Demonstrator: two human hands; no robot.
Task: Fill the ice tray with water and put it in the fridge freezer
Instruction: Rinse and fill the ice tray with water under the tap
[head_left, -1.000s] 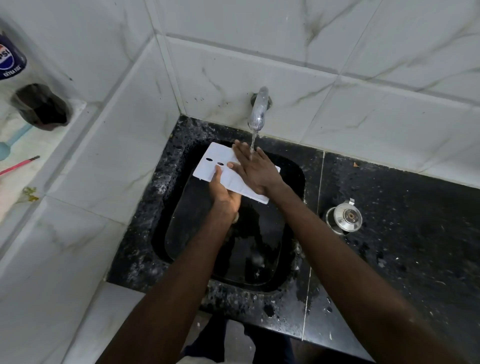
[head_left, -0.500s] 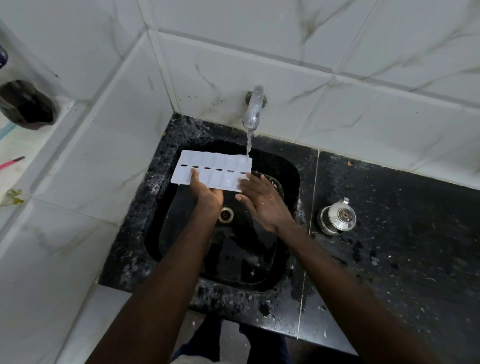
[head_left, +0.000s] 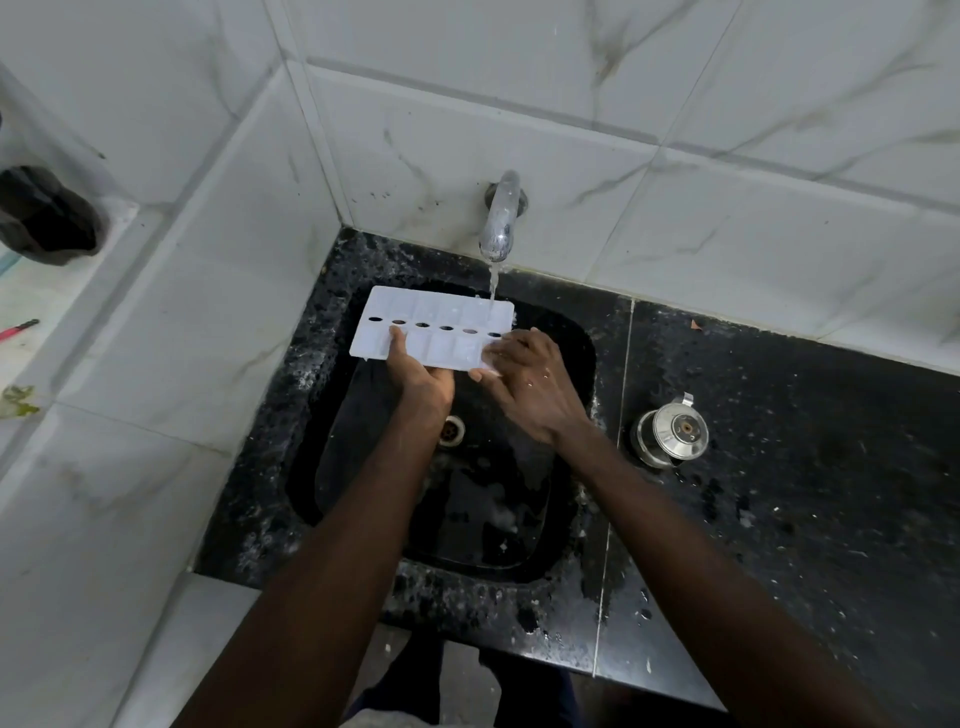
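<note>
Grip, left: left hand (head_left: 421, 382) holds the near long edge of the tray (head_left: 441, 312), with the thumb lying on top and reaching toward the row of slots; the fingers beneath are hidden.
Grip, right: right hand (head_left: 530, 387) pinches the tray's near right corner, its curled fingers on the top face; the skin looks wet.
Tray: white and rectangular, held roughly level above the sink (head_left: 332, 467) at its far side, with the long axis running left to right. It has two rows of cells with a line of oval slots between them.
Water: a thin stream (head_left: 492, 283) falls from the tap (head_left: 501, 218) onto the far right cell. How full the cells are cannot be told.
Tap: chrome, fixed to the wall directly above the tray's right end.
Sink: black basin set in a corner, with the drain (head_left: 451, 430) below the left wrist and a wet floor.
Counter: black speckled stone (head_left: 805, 467) surrounds the sink and is splashed with droplets.
Lid: a steel lid (head_left: 672, 431) with a knob rests on the counter just right of the sink.
Walls: white marbled tiles (head_left: 519, 104) stand behind and to the left.
Ledge: a dark object (head_left: 47, 215) sits at far left, too dim to identify.
</note>
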